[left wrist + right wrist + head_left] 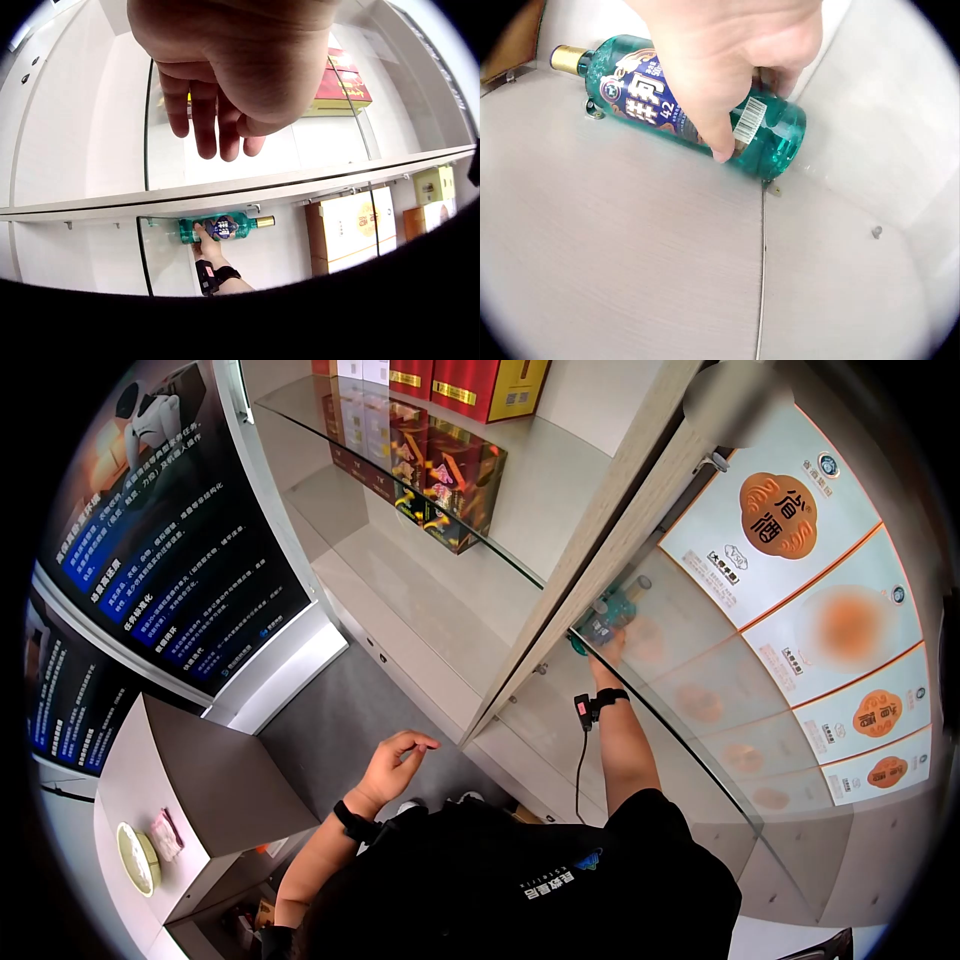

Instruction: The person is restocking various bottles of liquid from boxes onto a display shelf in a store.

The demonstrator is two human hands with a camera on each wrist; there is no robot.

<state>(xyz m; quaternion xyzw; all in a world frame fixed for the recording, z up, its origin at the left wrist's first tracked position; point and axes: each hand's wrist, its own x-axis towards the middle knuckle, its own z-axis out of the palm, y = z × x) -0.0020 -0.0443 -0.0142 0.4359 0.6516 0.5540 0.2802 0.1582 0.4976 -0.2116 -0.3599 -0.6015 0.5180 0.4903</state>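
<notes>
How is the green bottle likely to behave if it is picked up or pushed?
The green bottle is probably stiff and perhaps fragile, as its shiny, see-through body looks like glass. Its smooth surface may feel slippery to the right hand gripping it. Its rounded body could roll if laid on its side.

Teal bottle (646,101) (gold-capped), blue-labelled, roughly upright, beside the partition (630,225)
</notes>
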